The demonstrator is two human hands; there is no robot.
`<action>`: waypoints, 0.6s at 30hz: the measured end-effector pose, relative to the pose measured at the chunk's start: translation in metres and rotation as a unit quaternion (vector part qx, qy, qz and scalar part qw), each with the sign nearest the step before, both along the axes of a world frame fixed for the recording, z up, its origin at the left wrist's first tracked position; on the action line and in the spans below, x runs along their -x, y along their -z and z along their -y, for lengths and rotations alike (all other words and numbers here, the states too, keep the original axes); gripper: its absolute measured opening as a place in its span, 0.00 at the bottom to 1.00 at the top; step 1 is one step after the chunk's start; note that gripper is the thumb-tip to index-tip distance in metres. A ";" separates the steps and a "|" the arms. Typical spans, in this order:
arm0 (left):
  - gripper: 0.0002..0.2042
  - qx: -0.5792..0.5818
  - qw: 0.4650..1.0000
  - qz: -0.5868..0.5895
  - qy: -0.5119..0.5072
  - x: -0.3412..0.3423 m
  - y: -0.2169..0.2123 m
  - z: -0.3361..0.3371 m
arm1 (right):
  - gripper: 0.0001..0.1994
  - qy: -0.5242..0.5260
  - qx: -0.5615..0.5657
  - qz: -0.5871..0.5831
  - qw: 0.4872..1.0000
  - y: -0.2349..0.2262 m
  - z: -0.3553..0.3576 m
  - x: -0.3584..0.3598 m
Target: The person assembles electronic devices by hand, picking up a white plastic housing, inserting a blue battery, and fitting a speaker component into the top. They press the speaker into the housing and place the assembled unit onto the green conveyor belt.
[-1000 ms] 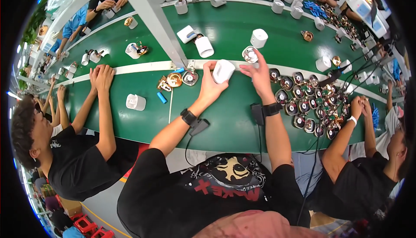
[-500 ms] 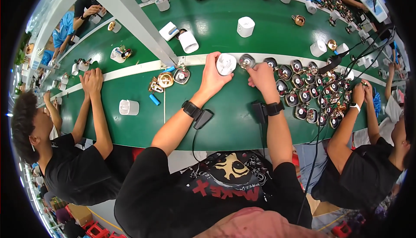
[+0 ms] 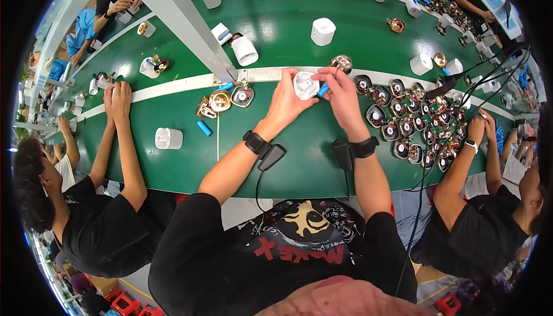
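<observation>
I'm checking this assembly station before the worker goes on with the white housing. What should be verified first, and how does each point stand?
1. Left hand grips the white housing: ok.
2. Right hand holds the blue cylinder at the housing: ok.
3. Cylinder seated inside the housing: cannot tell, fingers hide it.
4. Round metal parts lie within reach on the right: ok.
5. Spare blue cylinder on the green table: ok.
6. Neighbour's hands stay apart from the work: ok.
</observation>
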State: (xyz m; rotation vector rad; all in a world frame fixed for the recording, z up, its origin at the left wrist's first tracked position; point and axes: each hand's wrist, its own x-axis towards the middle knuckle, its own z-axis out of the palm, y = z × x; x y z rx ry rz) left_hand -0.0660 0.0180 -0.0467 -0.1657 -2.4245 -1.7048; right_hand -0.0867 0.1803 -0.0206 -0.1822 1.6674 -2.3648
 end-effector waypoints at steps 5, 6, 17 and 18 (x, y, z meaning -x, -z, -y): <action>0.37 0.083 0.993 -0.076 -0.022 0.002 0.006 0.003 | 0.13 0.131 -0.151 -0.151 0.968 0.011 0.006 -0.003; 0.36 0.095 0.992 -0.079 -0.021 0.001 0.007 0.002 | 0.14 0.154 -0.138 -0.170 0.963 0.013 0.007 -0.004; 0.35 0.107 0.991 -0.079 0.000 0.001 0.006 0.001 | 0.14 0.185 -0.201 -0.261 0.926 0.005 0.004 -0.005; 0.35 0.086 0.994 -0.064 -0.001 0.001 0.005 0.001 | 0.13 0.180 -0.262 -0.312 0.895 0.003 0.004 -0.006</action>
